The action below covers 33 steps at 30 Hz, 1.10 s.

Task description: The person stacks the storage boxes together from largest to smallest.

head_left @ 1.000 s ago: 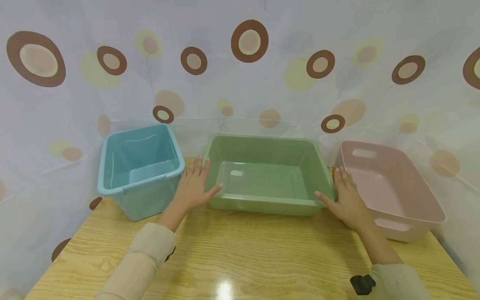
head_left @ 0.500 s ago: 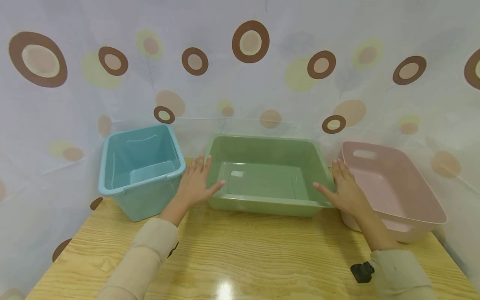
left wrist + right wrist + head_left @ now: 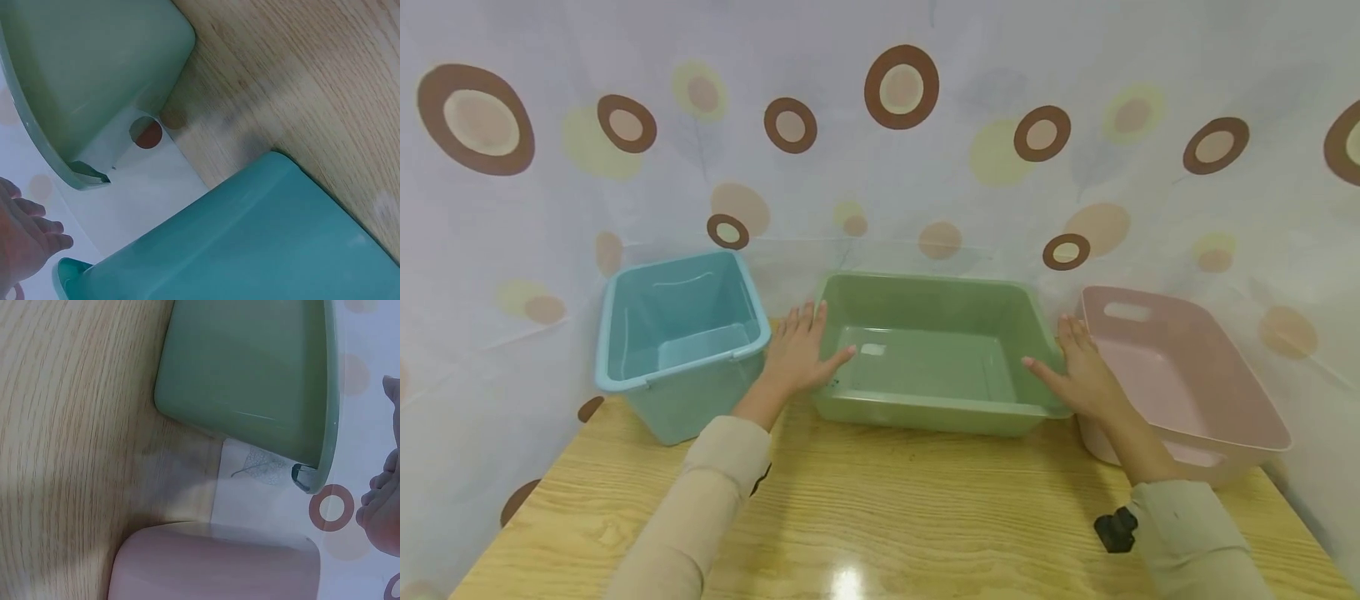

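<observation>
A green rectangular plastic bin [image 3: 917, 367] stands in the middle of the table with nothing visible inside. My left hand [image 3: 793, 354] is over its left end, fingers straight and thumb spread over the inside. Over the right end, my right hand [image 3: 1086, 375] is held the same way. In the left wrist view the left hand [image 3: 25, 237] shows a gap from the green bin's rim [image 3: 31, 131]. The right wrist view also shows the right hand [image 3: 382, 500] apart from the rim [image 3: 332, 394]. Neither hand grips anything.
A deeper blue bin [image 3: 688, 400] stands left of the green one, close to the left hand. At the right is a pink bin [image 3: 1180, 367] with cut-out handles. A patterned curtain [image 3: 925, 183] hangs behind the wooden table [image 3: 880, 508].
Both hands have shifted slightly inward and forward over the green bin. The left moved a little right, the right a little left. The bins have not visibly moved.
</observation>
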Tool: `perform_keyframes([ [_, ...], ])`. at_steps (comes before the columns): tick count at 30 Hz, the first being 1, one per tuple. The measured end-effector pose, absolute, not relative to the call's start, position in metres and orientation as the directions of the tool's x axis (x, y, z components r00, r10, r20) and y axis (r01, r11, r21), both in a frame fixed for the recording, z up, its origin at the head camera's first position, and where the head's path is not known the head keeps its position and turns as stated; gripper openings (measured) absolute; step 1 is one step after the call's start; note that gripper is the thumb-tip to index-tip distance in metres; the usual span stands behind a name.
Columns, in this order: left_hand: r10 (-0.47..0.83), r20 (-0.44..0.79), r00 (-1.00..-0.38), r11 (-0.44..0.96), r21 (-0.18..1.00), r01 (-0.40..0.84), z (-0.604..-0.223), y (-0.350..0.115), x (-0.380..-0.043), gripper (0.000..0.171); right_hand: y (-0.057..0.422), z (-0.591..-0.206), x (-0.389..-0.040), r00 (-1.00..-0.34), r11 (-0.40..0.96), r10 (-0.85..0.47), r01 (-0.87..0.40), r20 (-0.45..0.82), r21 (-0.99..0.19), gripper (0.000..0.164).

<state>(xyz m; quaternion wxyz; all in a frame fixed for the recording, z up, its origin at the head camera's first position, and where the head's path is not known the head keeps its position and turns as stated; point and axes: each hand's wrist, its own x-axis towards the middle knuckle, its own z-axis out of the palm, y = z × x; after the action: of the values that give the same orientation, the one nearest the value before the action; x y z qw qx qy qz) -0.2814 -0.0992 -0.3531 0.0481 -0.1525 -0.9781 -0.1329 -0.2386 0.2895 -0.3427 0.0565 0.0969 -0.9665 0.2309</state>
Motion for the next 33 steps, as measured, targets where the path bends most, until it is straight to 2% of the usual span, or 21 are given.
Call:
perform_keyframes([
  [9,0.281,0.133,-0.950,0.919,0.247,0.307,-0.355,-0.098,-0.291,0.086,0.289,-0.344,-0.245,-0.975,0.845,-0.165,-0.219,0.152,-0.488,0.091],
  [18,0.256,0.136,-0.957,0.906,0.310,0.287,-0.361,-0.098,-0.295,0.084,0.289,-0.352,-0.259,-0.975,0.830,-0.164,-0.219,0.150,-0.514,0.091],
  [33,0.240,0.117,-0.964,0.889,0.371,0.266,-0.372,-0.100,-0.307,0.074,0.296,-0.374,-0.279,-0.976,0.885,-0.174,-0.212,0.128,-0.415,0.084],
])
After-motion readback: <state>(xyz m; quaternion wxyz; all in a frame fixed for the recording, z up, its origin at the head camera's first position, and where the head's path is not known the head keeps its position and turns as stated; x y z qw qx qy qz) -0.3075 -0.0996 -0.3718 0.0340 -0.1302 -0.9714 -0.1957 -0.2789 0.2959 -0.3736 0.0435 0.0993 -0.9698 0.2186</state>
